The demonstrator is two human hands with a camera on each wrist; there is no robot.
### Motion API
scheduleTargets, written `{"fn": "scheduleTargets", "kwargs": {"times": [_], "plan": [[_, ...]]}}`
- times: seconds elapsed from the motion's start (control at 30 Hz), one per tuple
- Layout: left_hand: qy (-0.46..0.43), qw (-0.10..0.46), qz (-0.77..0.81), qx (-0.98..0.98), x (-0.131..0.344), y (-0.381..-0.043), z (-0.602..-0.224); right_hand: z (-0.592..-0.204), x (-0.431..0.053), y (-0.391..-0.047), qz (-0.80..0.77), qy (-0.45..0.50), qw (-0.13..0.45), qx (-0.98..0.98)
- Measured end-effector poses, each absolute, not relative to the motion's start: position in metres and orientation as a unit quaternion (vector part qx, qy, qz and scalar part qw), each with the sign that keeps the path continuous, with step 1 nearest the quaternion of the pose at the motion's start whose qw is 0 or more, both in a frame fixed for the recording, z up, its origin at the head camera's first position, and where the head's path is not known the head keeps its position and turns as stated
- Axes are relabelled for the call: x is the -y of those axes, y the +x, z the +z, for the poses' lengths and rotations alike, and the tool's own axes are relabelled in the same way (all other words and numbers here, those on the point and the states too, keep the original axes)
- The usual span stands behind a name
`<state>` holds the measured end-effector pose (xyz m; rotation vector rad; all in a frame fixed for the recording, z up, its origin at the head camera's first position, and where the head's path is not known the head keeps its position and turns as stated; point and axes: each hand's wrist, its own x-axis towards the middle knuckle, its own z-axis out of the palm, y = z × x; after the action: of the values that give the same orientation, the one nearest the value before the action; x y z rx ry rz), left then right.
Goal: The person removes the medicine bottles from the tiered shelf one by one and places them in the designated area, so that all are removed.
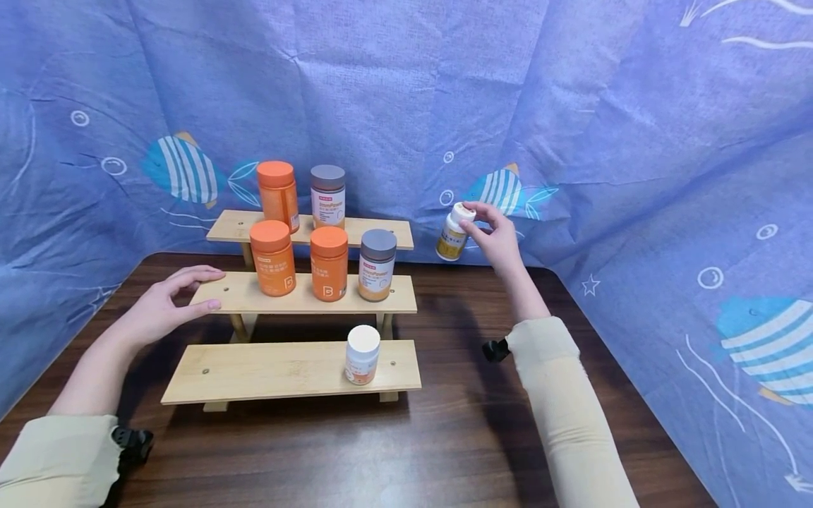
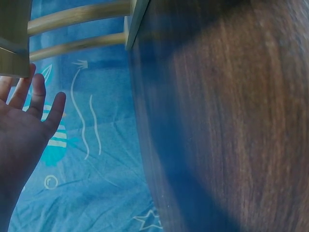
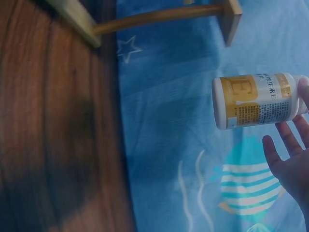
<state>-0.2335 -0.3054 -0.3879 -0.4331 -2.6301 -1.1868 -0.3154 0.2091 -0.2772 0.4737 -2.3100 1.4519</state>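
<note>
My right hand [image 1: 497, 238] pinches the white cap of a small white pill bottle [image 1: 452, 238] with a yellow label. It holds the bottle, slightly tilted, in the air to the right of a stepped wooden rack [image 1: 292, 367]. The right wrist view shows this bottle's yellow and white label [image 3: 260, 99] close up. At the left end of the rack's middle board [image 1: 238, 300], my left hand [image 1: 161, 303] rests with thumb and fingers spread and fingertips touching the wood. On the lowest board a white bottle [image 1: 363, 356] stands upright near the right end.
On the middle board stand two orange jars [image 1: 273, 261] and a grey-capped jar [image 1: 377, 271]. The top board bears another orange jar [image 1: 277, 194] and another grey-capped jar [image 1: 327, 201]. Under the rack lies a dark wooden table [image 1: 438, 444], with a blue fish-print cloth [image 1: 406, 92] behind and beside it.
</note>
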Motion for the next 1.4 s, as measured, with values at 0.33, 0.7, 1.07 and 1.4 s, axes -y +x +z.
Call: {"fn": "scheduleTargets", "kwargs": {"times": [0.33,0.7,1.07,1.4], "plan": [[-0.138,0.098,-0.399,0.901,0.306,-0.232,-0.385,-0.321,-0.219,-0.329,0.507,0.153,0.196,0.825],[-0.154,0.111,-0.405,0.895,0.307,-0.237,-0.388,-0.382,-0.222,-0.361,0.512,0.113,0.202,0.827],[-0.149,0.115,-0.409,0.893,0.308,-0.236,-0.390,-0.407,-0.215,-0.370,0.496,0.072,0.191,0.844],[-0.147,0.115,-0.415,0.891,0.307,-0.236,-0.391,-0.418,-0.215,-0.372,0.530,0.071,0.191,0.823]]}}
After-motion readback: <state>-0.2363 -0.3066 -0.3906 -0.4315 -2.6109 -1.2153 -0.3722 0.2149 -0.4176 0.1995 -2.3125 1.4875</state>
